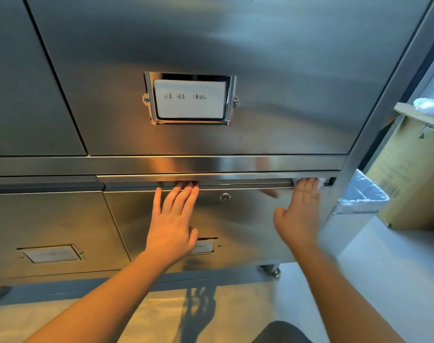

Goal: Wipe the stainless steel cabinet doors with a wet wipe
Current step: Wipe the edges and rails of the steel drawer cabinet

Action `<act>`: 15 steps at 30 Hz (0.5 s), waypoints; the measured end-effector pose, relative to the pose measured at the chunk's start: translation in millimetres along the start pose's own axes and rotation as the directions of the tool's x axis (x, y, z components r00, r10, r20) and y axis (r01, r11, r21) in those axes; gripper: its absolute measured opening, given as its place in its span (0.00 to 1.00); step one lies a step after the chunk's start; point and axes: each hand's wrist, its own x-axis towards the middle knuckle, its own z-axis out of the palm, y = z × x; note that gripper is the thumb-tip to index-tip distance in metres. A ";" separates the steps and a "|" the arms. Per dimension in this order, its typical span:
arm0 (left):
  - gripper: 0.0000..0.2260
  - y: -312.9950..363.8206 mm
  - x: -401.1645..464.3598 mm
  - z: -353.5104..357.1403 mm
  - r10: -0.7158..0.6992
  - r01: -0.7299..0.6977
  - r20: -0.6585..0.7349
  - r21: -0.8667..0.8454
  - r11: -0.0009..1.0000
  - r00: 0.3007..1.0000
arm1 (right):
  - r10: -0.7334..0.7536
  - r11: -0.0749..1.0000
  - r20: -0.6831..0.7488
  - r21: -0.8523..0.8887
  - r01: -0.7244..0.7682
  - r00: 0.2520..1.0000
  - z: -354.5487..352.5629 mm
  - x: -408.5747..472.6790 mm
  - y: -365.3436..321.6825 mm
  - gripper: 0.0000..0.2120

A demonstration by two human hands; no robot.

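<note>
Head view, one frame, looking up along a steel cabinet front.

Item: upper cabinet door [260, 58], fills the top of the frame. Brushed steel, soft smears of reflection; whether it is wiped cannot be told. Carries a chrome label holder [190, 99] with a handwritten card, centre of frame.

Item: lower cabinet door [235, 219], centre to lower right, with a long handle rail [235, 180] along its top edge and a small round lock [225, 197] just under it. A second label holder is partly hidden behind the left hand.

Item: left hand [172, 224], centre of frame. Fingers straight and together, tips at the rail, palm toward the door; it has hold of nothing.

Item: right hand [299, 216], right of centre. Fingers extended, pressing a white wet wipe [321, 181] against the right end of the rail; only a corner of the wipe shows past the fingertips.

Item: neighbouring doors [50, 226], left side of frame, upper and lower.

Item: cardboard box [409, 174] and a plastic-lined bin [364, 194], right edge of frame, beside the cabinet.

Progress, as a judgement: work stands at the handle rail of the lower right door. No door shows a clear wet sheen, so what is finished cannot be confirmed; the lower door's face and the left-hand doors likely remain.
</note>
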 end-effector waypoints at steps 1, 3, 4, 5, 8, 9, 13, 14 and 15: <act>0.39 1.3 0.2 -0.4 -0.010 0.010 0.004 -0.004 1.000 1.000 | 0.043 0.998 0.003 0.050 -0.043 0.999 2.7 -2.9 -16.8 0.42; 0.39 3.0 0.5 -1.2 -0.022 0.022 0.011 -0.012 1.000 1.000 | 0.057 0.990 0.017 0.126 -0.059 0.998 9.3 -13.5 -54.4 0.42; 0.39 3.5 0.6 -1.5 -0.021 0.021 0.013 -0.015 1.000 1.000 | 0.026 0.990 0.027 0.137 -0.029 0.999 13.3 -21.5 -72.2 0.42; 0.40 3.5 0.5 -1.6 -0.019 0.019 0.010 -0.016 1.000 1.000 | -0.021 0.992 0.040 0.127 0.016 0.999 17.5 -30.3 -88.5 0.42; 0.41 3.6 -0.1 -1.5 -0.025 0.025 0.003 -0.022 0.999 1.000 | -0.133 0.987 0.078 0.099 0.125 0.988 28.1 -52.3 -116.5 0.41; 0.41 3.7 -0.1 -1.9 -0.027 0.027 0.001 -0.024 0.999 1.000 | -0.140 0.987 0.081 0.084 0.134 0.987 29.2 -52.8 -116.0 0.41; 0.39 2.7 0.0 -3.6 -0.016 0.016 0.006 -0.013 1.000 1.000 | 0.047 0.995 0.057 0.086 -0.052 0.997 16.7 -22.0 -79.6 0.41; 0.39 2.3 0.0 -3.5 -0.012 0.012 0.006 -0.006 1.000 1.000 | 0.123 0.987 0.057 0.101 -0.128 0.991 11.4 -10.2 -66.5 0.41; 0.39 2.1 -0.1 -3.4 -0.008 0.008 0.006 0.001 1.000 1.000 | 0.191 0.974 0.055 0.109 -0.196 0.980 5.4 1.2 -53.3 0.41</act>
